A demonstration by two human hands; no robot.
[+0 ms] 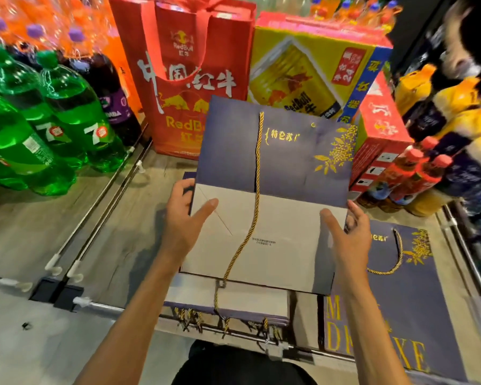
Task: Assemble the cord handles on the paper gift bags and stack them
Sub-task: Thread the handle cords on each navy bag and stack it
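L hand (184,218), R hand (350,241): grips pinching bag (295,162) sides, long axis fwd, mouth away.

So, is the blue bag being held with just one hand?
No, the left hand and the right hand each grip one side edge of the blue gift bag.

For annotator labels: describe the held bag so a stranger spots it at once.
In front of the tall red bag, find the blue gift bag held between the left hand and right hand. Unlike the flat blue bag to its right, its gold cord hangs straight down the middle, unlooped.
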